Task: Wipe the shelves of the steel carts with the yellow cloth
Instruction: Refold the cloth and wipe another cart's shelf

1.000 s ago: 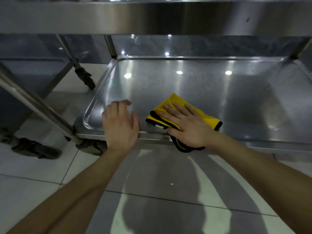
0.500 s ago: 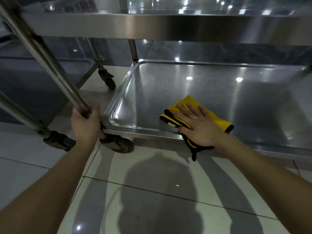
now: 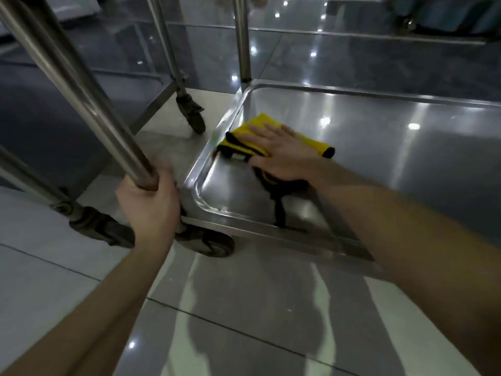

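Observation:
The yellow cloth (image 3: 254, 134) with black trim lies folded on the bottom shelf (image 3: 393, 158) of the steel cart, close to its left rim. My right hand (image 3: 282, 153) presses flat on the cloth with fingers straight and spread. A black edge of the cloth trails toward the shelf's front rim. My left hand (image 3: 149, 202) grips the cart's front-left steel post (image 3: 81, 90) just above the shelf corner.
A caster wheel (image 3: 211, 245) sits under the shelf's front-left corner. A second steel cart (image 3: 40, 126) stands close on the left, with its own wheels (image 3: 192, 115) on the tiled floor (image 3: 244, 308). The far post (image 3: 242, 39) rises at the shelf's back-left corner.
My left hand left the shelf's front rim and took hold of the front-left post. My right hand slid the cloth from the front edge toward the shelf's left rim, farther back.

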`<state>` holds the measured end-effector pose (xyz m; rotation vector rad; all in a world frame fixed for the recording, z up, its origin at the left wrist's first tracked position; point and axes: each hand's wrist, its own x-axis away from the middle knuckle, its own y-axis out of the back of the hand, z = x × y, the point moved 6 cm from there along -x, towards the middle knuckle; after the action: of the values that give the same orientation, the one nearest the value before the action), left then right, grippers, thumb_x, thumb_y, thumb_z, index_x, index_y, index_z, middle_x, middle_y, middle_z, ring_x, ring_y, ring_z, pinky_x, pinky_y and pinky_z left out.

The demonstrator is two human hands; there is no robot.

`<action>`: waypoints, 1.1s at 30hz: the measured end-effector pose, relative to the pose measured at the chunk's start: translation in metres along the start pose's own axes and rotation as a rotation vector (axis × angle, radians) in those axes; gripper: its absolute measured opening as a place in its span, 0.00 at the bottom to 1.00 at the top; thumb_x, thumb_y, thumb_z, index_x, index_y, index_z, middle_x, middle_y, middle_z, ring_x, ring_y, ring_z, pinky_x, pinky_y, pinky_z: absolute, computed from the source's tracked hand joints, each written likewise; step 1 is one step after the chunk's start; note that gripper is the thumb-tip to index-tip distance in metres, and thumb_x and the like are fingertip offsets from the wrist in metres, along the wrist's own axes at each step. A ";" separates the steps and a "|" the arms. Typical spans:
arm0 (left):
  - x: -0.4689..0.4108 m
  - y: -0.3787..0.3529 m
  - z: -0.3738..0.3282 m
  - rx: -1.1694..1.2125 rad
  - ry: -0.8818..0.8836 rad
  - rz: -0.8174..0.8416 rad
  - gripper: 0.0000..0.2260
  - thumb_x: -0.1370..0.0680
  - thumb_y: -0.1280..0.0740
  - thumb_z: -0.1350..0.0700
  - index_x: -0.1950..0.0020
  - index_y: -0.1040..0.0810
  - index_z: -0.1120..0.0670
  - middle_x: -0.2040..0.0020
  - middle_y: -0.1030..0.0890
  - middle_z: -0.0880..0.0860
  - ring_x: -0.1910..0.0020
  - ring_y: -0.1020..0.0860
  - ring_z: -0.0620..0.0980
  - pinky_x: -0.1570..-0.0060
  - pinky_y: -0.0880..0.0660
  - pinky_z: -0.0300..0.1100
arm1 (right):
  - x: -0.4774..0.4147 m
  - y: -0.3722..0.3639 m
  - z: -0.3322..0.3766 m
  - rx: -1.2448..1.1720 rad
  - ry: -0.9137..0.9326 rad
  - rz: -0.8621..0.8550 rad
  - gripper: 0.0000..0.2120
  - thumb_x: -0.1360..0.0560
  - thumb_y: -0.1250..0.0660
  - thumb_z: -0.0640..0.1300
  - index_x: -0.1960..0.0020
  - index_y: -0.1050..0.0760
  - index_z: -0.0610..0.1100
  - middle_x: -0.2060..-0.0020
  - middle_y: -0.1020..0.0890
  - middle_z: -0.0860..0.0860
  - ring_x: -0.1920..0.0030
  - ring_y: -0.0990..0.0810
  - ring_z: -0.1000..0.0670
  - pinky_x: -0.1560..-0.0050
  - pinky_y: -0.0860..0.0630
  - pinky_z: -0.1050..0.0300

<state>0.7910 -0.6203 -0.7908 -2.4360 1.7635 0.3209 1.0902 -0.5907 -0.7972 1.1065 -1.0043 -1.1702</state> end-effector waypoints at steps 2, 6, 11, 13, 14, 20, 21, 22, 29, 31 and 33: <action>0.003 0.000 -0.002 0.027 -0.020 -0.005 0.26 0.18 0.29 0.46 0.60 0.30 0.68 0.68 0.25 0.66 0.71 0.24 0.57 0.72 0.25 0.52 | -0.027 0.009 -0.047 -0.004 -0.147 -0.014 0.31 0.16 0.46 0.66 0.15 0.50 0.67 0.13 0.49 0.60 0.13 0.53 0.50 0.15 0.56 0.41; 0.011 0.000 -0.003 0.043 -0.028 0.005 0.26 0.18 0.29 0.47 0.58 0.31 0.69 0.68 0.27 0.67 0.74 0.26 0.58 0.75 0.27 0.49 | -0.079 0.016 -0.095 -0.023 -0.371 -0.031 0.32 0.18 0.53 0.69 0.15 0.50 0.65 0.13 0.49 0.58 0.13 0.53 0.48 0.16 0.58 0.37; 0.015 -0.003 -0.001 -0.012 0.006 -0.022 0.28 0.21 0.30 0.44 0.60 0.32 0.69 0.66 0.27 0.70 0.69 0.27 0.72 0.74 0.27 0.59 | -0.114 0.011 -0.045 -0.031 -0.333 -0.002 0.32 0.17 0.54 0.67 0.14 0.52 0.63 0.13 0.51 0.56 0.13 0.54 0.45 0.17 0.60 0.34; 0.016 -0.005 -0.002 -0.006 0.031 -0.030 0.28 0.22 0.31 0.43 0.60 0.33 0.69 0.66 0.28 0.71 0.70 0.27 0.70 0.73 0.28 0.59 | -0.104 0.005 -0.010 -0.019 -0.257 0.009 0.32 0.16 0.52 0.65 0.14 0.54 0.64 0.13 0.52 0.56 0.13 0.55 0.46 0.16 0.61 0.35; 0.017 -0.005 -0.003 0.001 0.038 -0.030 0.28 0.22 0.31 0.43 0.60 0.33 0.69 0.66 0.29 0.71 0.71 0.28 0.66 0.71 0.28 0.59 | -0.093 0.002 0.008 -0.019 -0.213 0.015 0.31 0.15 0.52 0.64 0.14 0.54 0.64 0.13 0.53 0.55 0.13 0.56 0.47 0.16 0.61 0.36; 0.022 -0.006 -0.020 0.009 0.036 0.017 0.18 0.19 0.30 0.49 0.63 0.33 0.52 0.69 0.32 0.58 0.68 0.32 0.49 0.68 0.33 0.48 | 0.028 -0.021 0.111 0.007 0.080 0.037 0.32 0.13 0.49 0.62 0.13 0.56 0.63 0.13 0.56 0.56 0.13 0.57 0.49 0.16 0.60 0.38; 0.022 -0.005 -0.021 0.000 0.060 0.011 0.17 0.19 0.29 0.49 0.64 0.33 0.49 0.70 0.32 0.49 0.69 0.32 0.45 0.68 0.32 0.44 | 0.051 -0.024 0.122 -0.008 0.122 0.044 0.32 0.13 0.49 0.63 0.13 0.56 0.62 0.13 0.55 0.56 0.13 0.57 0.49 0.16 0.60 0.39; 0.022 -0.006 -0.022 -0.008 0.089 0.014 0.17 0.20 0.29 0.49 0.64 0.32 0.47 0.70 0.32 0.45 0.69 0.32 0.43 0.66 0.31 0.42 | 0.071 -0.026 0.131 0.001 0.152 0.044 0.32 0.13 0.50 0.64 0.13 0.56 0.60 0.13 0.54 0.56 0.13 0.57 0.49 0.16 0.59 0.39; 0.016 -0.006 -0.024 -0.111 0.131 0.128 0.11 0.18 0.26 0.50 0.55 0.23 0.54 0.60 0.20 0.55 0.62 0.19 0.50 0.57 0.19 0.53 | 0.122 -0.025 0.118 0.207 0.258 0.037 0.35 0.13 0.43 0.62 0.12 0.53 0.54 0.12 0.50 0.51 0.13 0.52 0.44 0.16 0.52 0.38; 0.010 -0.005 -0.022 -0.159 0.134 0.180 0.11 0.19 0.25 0.49 0.52 0.22 0.54 0.59 0.18 0.52 0.63 0.17 0.44 0.58 0.17 0.47 | 0.143 -0.020 0.103 0.156 0.299 0.027 0.35 0.14 0.39 0.59 0.12 0.50 0.54 0.13 0.48 0.51 0.13 0.50 0.44 0.16 0.52 0.38; 0.006 -0.003 -0.019 -0.276 0.166 0.199 0.16 0.21 0.24 0.42 0.45 0.22 0.52 0.51 0.16 0.50 0.52 0.15 0.48 0.46 0.16 0.50 | 0.176 -0.014 0.077 0.145 0.292 0.014 0.37 0.15 0.35 0.55 0.12 0.49 0.54 0.13 0.48 0.52 0.13 0.49 0.44 0.15 0.53 0.39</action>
<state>0.7978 -0.6293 -0.7740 -2.5357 2.1717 0.4176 1.0346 -0.7755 -0.7927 1.3397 -0.8762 -0.9029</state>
